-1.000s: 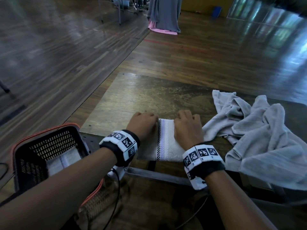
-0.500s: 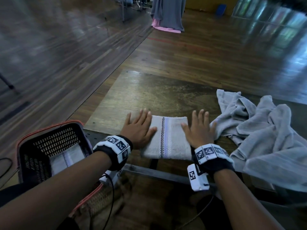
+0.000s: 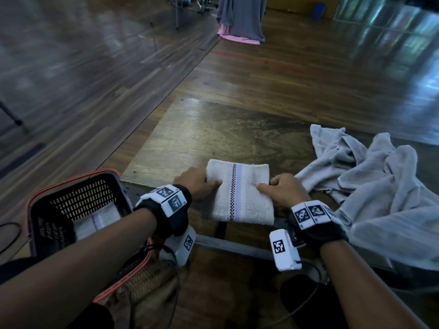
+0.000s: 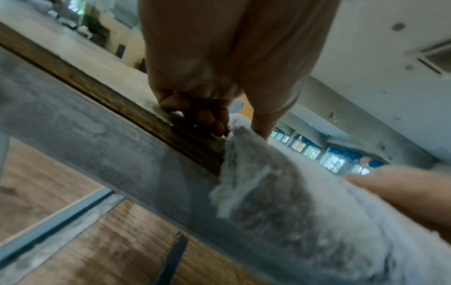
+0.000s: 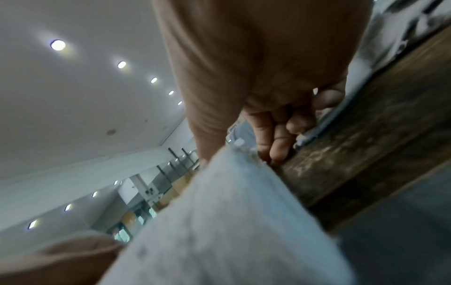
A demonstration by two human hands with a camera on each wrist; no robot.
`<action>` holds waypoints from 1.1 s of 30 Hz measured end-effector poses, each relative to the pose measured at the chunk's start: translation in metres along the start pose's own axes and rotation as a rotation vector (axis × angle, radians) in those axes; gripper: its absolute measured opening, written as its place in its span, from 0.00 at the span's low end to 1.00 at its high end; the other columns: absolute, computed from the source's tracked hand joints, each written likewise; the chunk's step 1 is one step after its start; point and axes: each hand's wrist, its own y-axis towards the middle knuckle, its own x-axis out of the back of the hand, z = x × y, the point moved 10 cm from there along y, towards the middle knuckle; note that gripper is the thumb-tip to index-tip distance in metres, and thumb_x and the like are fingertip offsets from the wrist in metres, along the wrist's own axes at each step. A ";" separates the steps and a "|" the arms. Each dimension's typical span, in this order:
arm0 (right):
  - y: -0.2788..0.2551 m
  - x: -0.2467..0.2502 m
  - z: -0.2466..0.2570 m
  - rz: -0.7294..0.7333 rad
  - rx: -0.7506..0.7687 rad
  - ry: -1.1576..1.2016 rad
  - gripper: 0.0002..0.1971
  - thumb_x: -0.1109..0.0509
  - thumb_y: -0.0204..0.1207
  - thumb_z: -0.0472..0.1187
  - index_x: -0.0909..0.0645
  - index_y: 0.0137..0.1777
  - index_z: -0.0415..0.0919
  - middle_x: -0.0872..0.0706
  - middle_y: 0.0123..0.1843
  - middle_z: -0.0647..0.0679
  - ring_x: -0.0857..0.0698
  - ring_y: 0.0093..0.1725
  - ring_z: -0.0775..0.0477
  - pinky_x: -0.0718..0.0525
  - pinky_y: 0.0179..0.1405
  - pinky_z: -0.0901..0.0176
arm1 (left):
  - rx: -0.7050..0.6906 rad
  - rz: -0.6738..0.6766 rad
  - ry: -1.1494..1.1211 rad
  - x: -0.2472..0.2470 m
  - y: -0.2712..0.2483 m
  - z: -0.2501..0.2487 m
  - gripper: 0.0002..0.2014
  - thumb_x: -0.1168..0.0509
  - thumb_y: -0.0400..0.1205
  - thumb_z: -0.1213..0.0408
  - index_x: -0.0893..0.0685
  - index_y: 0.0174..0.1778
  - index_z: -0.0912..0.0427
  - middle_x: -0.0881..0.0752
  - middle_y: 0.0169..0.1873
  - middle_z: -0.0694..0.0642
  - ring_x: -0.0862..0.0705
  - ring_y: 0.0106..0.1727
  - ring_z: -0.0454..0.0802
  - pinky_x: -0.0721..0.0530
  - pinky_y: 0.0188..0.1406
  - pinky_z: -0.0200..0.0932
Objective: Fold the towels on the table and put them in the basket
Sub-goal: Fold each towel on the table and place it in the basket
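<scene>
A folded white towel (image 3: 240,193) with a checkered and lilac stripe lies at the table's near edge, its front part hanging over the edge. My left hand (image 3: 197,184) pinches its left side, thumb on top and fingers curled under. My right hand (image 3: 282,189) pinches its right side the same way. The wrist views show the towel (image 4: 280,192) (image 5: 231,212) between thumb and curled fingers of the left hand (image 4: 214,123) and the right hand (image 5: 246,152). A black basket with an orange rim (image 3: 47,193) stands low at the left, one folded towel (image 3: 95,222) inside it.
A heap of crumpled grey towels (image 3: 380,186) covers the table's right side, close to my right wrist. The worn wooden table (image 3: 225,138) stretches beyond the folded towel. Cables hang under my wrists. Farther off, grey and pink cloth (image 3: 240,20) hangs to the wooden floor.
Half a second ago both hands lay flat with straight fingers on the towel's sides. Now they have curled and pinched its left and right edges, and the towel sits nearer the table's edge.
</scene>
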 end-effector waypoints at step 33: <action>-0.240 -0.118 -0.058 0.355 -0.175 0.841 0.15 0.34 0.79 0.37 0.25 0.65 0.41 0.17 0.49 0.45 0.19 0.41 0.47 0.19 0.33 0.56 | 0.148 0.308 -1.101 -0.112 -0.252 0.071 0.06 0.34 0.80 0.69 0.20 0.52 0.59 0.22 0.41 0.62 0.25 0.32 0.51 0.26 0.20 0.36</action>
